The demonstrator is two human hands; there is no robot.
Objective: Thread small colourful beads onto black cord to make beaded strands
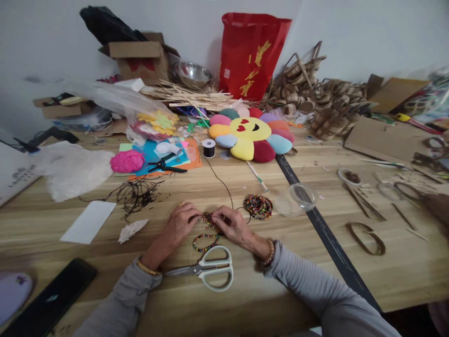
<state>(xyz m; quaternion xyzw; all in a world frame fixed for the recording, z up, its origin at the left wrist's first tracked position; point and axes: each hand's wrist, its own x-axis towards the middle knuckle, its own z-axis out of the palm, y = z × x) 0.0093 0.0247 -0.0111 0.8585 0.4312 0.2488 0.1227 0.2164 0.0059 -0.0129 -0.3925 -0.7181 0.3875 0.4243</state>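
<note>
My left hand (181, 221) is closed, thumb and fingertips pinched at the left side of a string of small multicoloured beads (208, 220). Opposite it, my right hand (233, 225) pinches the same string, and its fingers cover part of it. Black cord (221, 180) runs from a spool (208, 148) down towards my right hand. Just below my hands lies a looped bead bracelet (201, 249). White-handled scissors (215, 269) rest nearer to me. To the right of my right hand sits a coiled pile of beaded strands (258, 207).
A flower cushion (250, 133) lies behind the spool. On the left are cut black cords (136, 194), pliers (164, 166), white paper (88, 222) and a phone (52, 299). A clear round container (303, 195) stands right. Another person's hand (437, 208) shows at the right edge.
</note>
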